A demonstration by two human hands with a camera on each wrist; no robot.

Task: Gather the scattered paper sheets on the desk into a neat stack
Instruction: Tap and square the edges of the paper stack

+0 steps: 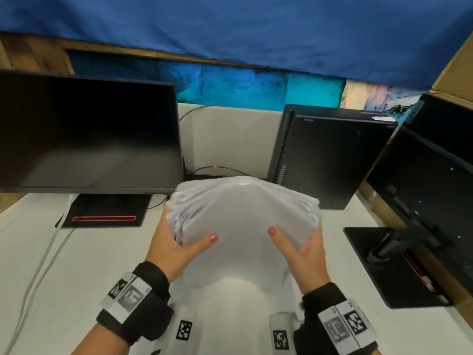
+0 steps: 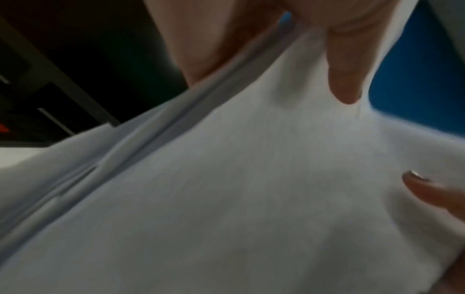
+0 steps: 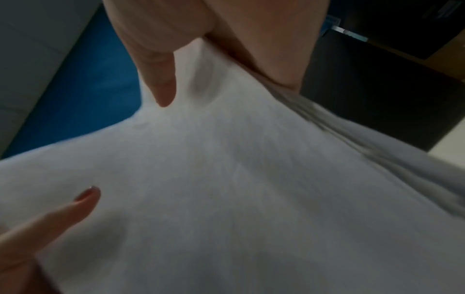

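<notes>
Both hands [image 1: 243, 248] grip the bowed paper stack [image 1: 243, 213] between them; tapping its seemingly ragged edges on the counter [image 1: 84, 257] should square it.

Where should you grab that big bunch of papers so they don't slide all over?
Probably by its two side edges, one hand from each side, as here: the left hand and right hand each take a grip with the thumb on top. The paper stack is thick and bows upward, and its edges are still ragged, so a one-sided grip would likely let sheets fan out.
</notes>
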